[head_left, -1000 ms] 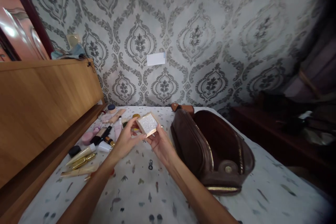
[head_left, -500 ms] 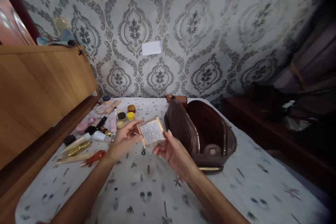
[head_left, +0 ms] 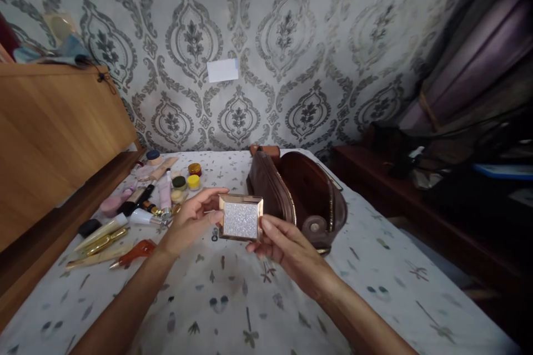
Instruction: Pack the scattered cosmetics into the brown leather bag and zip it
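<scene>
Between both hands is a flat rectangular compact [head_left: 240,219] with a gold rim and a glittery silver top, held up above the patterned sheet. My left hand [head_left: 192,223] grips its left edge, thumb on the front and fingers behind. On its right edge, my right hand [head_left: 287,247] pinches it near the lower corner. Just behind and to the right stands a dark brown bag [head_left: 270,183], its zip undone and its inside dark.
Cosmetics lie at the left: a yellow-lidded jar [head_left: 194,181], a pink tube [head_left: 165,194], an orange-red item [head_left: 135,253] and several others. A wooden cabinet [head_left: 62,150] borders the left side, the patterned wall [head_left: 266,55] the back, a dark red ledge [head_left: 375,183] the right.
The compact has turned from a tilted pose to nearly level, its glittery face now more toward me. Both hands still hold it. The view has shifted slightly to the right.
</scene>
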Action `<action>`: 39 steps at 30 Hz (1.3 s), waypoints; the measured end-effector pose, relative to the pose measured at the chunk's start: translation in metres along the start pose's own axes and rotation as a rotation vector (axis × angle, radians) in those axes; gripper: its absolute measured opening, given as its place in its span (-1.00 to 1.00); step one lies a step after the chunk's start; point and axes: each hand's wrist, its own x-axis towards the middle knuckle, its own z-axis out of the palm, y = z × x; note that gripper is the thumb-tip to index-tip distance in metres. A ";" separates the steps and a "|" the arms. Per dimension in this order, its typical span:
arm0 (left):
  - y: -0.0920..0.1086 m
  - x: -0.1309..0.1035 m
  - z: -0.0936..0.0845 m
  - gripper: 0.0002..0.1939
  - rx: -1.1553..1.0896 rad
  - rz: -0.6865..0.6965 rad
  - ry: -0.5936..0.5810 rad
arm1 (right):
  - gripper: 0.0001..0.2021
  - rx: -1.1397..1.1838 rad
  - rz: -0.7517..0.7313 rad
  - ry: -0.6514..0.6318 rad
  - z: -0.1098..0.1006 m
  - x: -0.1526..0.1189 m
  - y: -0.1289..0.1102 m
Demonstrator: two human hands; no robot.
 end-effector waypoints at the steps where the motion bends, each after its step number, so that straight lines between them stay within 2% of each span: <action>1: 0.002 0.001 0.003 -0.54 0.008 -0.001 -0.011 | -0.61 -0.057 -0.022 0.006 0.000 -0.003 -0.004; 5: 0.010 0.004 0.015 -0.55 0.014 0.013 -0.044 | -0.66 -0.237 -0.111 -0.002 -0.003 -0.012 -0.018; 9: 0.014 0.009 0.025 -0.56 -0.015 0.033 -0.053 | -0.65 -0.253 -0.142 -0.018 -0.010 -0.018 -0.031; 18: 0.014 0.028 0.055 -0.55 -0.115 0.041 -0.071 | -0.67 -0.207 -0.161 0.037 -0.026 -0.026 -0.050; 22: 0.012 0.032 0.068 -0.55 -0.135 0.024 -0.153 | -0.66 -0.206 -0.227 0.071 -0.036 -0.027 -0.054; 26: 0.007 0.033 0.078 -0.54 -0.130 -0.026 -0.221 | -0.67 -0.202 -0.234 0.099 -0.045 -0.026 -0.053; 34: -0.002 0.036 0.087 -0.57 -0.142 -0.039 -0.160 | -0.57 -0.260 -0.252 0.100 -0.058 -0.024 -0.052; 39: -0.001 0.036 0.089 -0.58 -0.067 -0.010 -0.110 | -0.63 -0.348 -0.282 0.093 -0.061 -0.022 -0.056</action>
